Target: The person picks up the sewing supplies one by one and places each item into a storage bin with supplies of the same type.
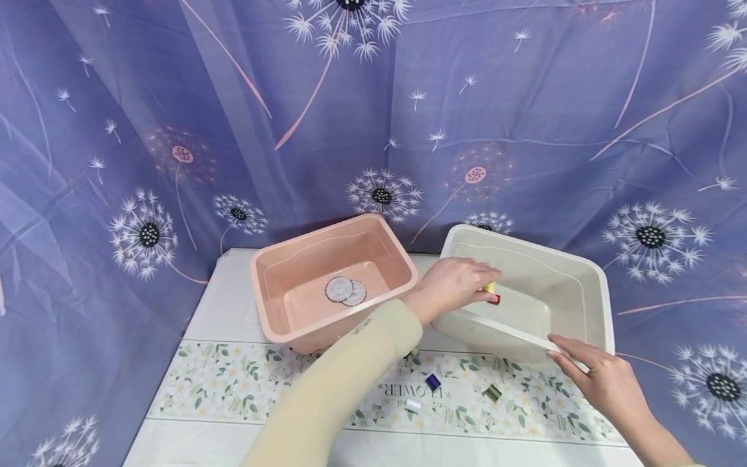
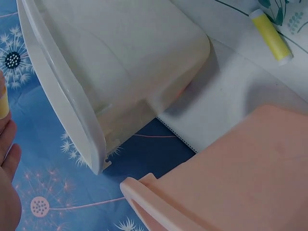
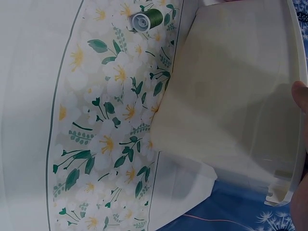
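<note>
My left hand (image 1: pixel 458 285) reaches over the near rim of a whitish plastic bin (image 1: pixel 528 334) and grips a yellow spool of thread (image 1: pixel 490 287). A red spool (image 1: pixel 495 299) shows just below the fingertips; whether the fingers hold it too is unclear. In the left wrist view, part of that hand (image 2: pixel 8 168) appears at the left edge. My right hand (image 1: pixel 604 379) pinches the bin's near rim at its right, thumb (image 3: pixel 301 94) against the outer wall. On the table lie a purple spool (image 1: pixel 433 382), a silvery-white spool (image 1: pixel 413 405) and a green spool (image 1: pixel 493 392).
A pink bin (image 1: pixel 265 279) stands left of the whitish one, with two overlapping round, dot-edged discs (image 1: pixel 338 289) inside. Another yellow spool (image 2: pixel 271 36) lies on the table, mostly behind the left sleeve in the head view. A blue dandelion curtain (image 1: pixel 315 175) hangs behind.
</note>
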The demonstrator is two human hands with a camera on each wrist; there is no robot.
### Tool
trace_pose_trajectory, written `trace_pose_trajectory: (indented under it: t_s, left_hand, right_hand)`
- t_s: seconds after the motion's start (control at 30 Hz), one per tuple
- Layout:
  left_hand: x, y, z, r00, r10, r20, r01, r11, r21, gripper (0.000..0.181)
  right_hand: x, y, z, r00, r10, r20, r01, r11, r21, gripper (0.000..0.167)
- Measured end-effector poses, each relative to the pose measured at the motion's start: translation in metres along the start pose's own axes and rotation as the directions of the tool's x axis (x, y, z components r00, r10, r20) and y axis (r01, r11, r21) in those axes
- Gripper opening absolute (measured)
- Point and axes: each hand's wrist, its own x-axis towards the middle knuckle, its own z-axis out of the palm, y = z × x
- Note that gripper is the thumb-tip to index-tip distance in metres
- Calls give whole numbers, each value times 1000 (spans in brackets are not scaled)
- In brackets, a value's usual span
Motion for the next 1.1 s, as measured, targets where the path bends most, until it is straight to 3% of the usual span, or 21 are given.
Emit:
trace_pose_trajectory:
  t_s: [0.33, 0.6, 0.9, 1.1]
  left_hand:
    - [11, 0, 8, 999, 6, 38, -6, 1000, -7, 57]
    - [24, 2, 17, 999, 6, 46, -5, 1000, -9, 37]
    - [30, 4, 26, 996, -32, 81, 32, 999, 4, 35]
    - [33, 2, 30, 983, -89, 160, 104, 990, -93, 30]
  right_hand:
    - [1, 0, 0, 1000, -5, 5, 5, 1000, 0, 41]
    - [1, 0, 0, 1000, -5, 9, 5, 1000, -16, 40]
    - [0, -1, 0, 1000, -4, 13, 5, 1000, -24, 40]
    - [0, -1, 0, 1000, -4, 13, 4, 999, -34, 41]
